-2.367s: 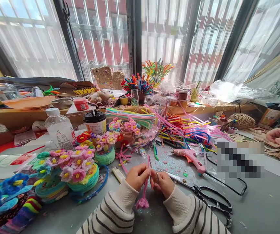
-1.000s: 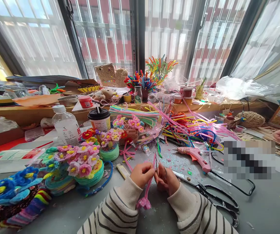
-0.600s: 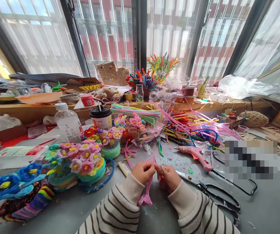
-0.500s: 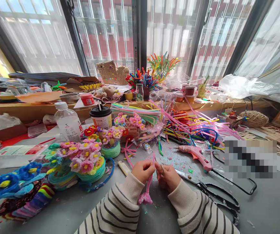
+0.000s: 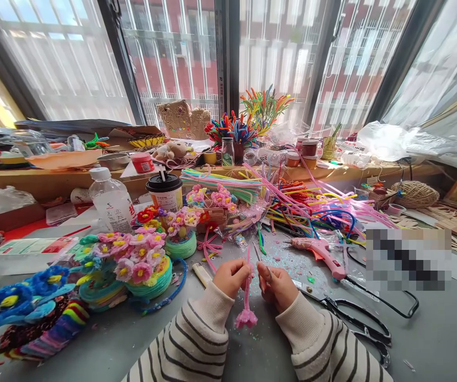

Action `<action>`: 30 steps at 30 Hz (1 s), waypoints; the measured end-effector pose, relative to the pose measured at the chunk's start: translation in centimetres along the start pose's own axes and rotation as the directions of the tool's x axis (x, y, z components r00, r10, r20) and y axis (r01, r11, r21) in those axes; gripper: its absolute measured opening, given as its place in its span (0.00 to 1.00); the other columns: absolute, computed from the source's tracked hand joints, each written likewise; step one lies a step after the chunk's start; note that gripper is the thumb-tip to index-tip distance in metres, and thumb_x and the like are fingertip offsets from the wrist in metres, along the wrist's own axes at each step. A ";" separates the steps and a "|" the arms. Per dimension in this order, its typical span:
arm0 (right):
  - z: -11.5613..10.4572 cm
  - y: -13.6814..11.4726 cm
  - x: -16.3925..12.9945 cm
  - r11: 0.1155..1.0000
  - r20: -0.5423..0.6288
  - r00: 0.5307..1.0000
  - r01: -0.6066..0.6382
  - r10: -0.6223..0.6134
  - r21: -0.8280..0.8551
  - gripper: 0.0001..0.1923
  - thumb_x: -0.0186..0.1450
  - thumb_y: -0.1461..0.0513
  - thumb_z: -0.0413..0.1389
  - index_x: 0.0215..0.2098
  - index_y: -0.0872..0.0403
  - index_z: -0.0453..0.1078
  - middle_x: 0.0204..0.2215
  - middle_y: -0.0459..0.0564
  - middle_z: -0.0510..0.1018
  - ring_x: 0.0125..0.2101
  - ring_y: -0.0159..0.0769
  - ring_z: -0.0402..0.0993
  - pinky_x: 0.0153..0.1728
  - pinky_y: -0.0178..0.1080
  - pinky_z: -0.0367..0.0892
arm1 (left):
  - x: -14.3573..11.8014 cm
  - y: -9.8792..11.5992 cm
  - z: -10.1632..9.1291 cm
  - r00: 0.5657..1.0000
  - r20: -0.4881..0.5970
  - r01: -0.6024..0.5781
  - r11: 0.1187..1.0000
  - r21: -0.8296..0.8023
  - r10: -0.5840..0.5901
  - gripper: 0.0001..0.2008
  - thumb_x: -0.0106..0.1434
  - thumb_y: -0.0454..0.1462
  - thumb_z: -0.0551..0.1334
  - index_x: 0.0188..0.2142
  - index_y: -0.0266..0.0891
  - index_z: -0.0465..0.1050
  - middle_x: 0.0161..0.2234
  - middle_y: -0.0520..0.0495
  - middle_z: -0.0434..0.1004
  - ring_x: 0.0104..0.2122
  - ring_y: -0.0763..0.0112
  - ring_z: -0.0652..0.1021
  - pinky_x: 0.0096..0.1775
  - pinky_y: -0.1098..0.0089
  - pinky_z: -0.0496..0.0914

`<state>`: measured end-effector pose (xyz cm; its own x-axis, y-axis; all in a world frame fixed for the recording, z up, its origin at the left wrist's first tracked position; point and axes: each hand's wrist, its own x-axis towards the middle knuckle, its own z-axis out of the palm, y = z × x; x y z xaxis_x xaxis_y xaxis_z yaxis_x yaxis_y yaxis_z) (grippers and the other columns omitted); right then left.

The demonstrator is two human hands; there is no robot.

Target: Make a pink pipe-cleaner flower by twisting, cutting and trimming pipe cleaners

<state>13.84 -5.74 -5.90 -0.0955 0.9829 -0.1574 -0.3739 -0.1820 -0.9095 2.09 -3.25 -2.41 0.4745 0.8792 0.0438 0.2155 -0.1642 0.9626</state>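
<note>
My left hand [image 5: 231, 277] pinches the stem of a pink pipe-cleaner flower [image 5: 246, 318]. Its fuzzy head hangs downward over the grey table, and the stem's end sticks up above my fingers. Just to the right, my right hand [image 5: 278, 286] is closed around small scissors [image 5: 257, 253], a metal ring showing at my fingers and the thin blades pointing up and away. A small gap separates the blades from the stem. Behind my right hand lie large black-handled scissors [image 5: 355, 323], partly covered by it, and a pink glue gun [image 5: 321, 253].
To my left stand pots of finished pipe-cleaner flowers [image 5: 140, 254], a plastic bottle [image 5: 111, 204] and a lidded cup [image 5: 165, 193]. Loose pipe cleaners [image 5: 324, 204] are heaped at the back. Glitter and scraps dot the grey table [image 5: 268, 350]. A cluttered ledge [image 5: 196, 171] runs below the windows.
My hands have moved slightly apart. The scissors' blades now show clear of the stem, and the pink flower hangs straighter, its head shifted a little right and up.
</note>
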 end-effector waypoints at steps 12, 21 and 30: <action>0.7 -0.7 -0.7 0.921 0.031 0.975 0.219 -0.221 -0.322 0.16 0.43 0.52 0.56 0.14 0.59 0.65 0.08 0.39 0.57 0.12 0.21 0.49 0.13 0.29 0.45 | 0.6 -0.6 -0.5 0.994 -0.057 0.061 0.899 -0.434 -0.095 0.11 0.43 0.41 0.60 0.22 0.34 0.65 0.13 0.57 0.61 0.14 0.82 0.62 0.18 0.78 0.57; 0.9 -0.2 -0.6 0.958 0.015 0.986 0.165 -0.166 -0.235 0.13 0.43 0.56 0.57 0.14 0.60 0.64 0.09 0.38 0.58 0.14 0.21 0.49 0.16 0.29 0.45 | 0.8 -0.5 -0.9 0.974 -0.189 0.028 0.891 -0.452 -0.126 0.09 0.43 0.39 0.60 0.22 0.34 0.67 0.15 0.57 0.61 0.15 0.84 0.63 0.19 0.80 0.57; 0.8 -0.4 -0.6 0.975 0.055 0.997 0.071 -0.061 -0.211 0.14 0.41 0.57 0.58 0.14 0.60 0.62 0.11 0.39 0.61 0.14 0.20 0.51 0.16 0.29 0.45 | 2.5 0.2 -2.0 0.928 -0.310 0.011 0.848 -0.529 -0.206 0.09 0.40 0.38 0.62 0.22 0.35 0.68 0.18 0.56 0.65 0.17 0.84 0.65 0.20 0.81 0.58</action>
<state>13.34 -6.27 -5.17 -0.1229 0.9891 -0.0806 -0.1764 -0.1017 -0.9791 1.62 -0.24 -1.53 0.1320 0.9884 -0.0745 -0.2637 0.1075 0.9586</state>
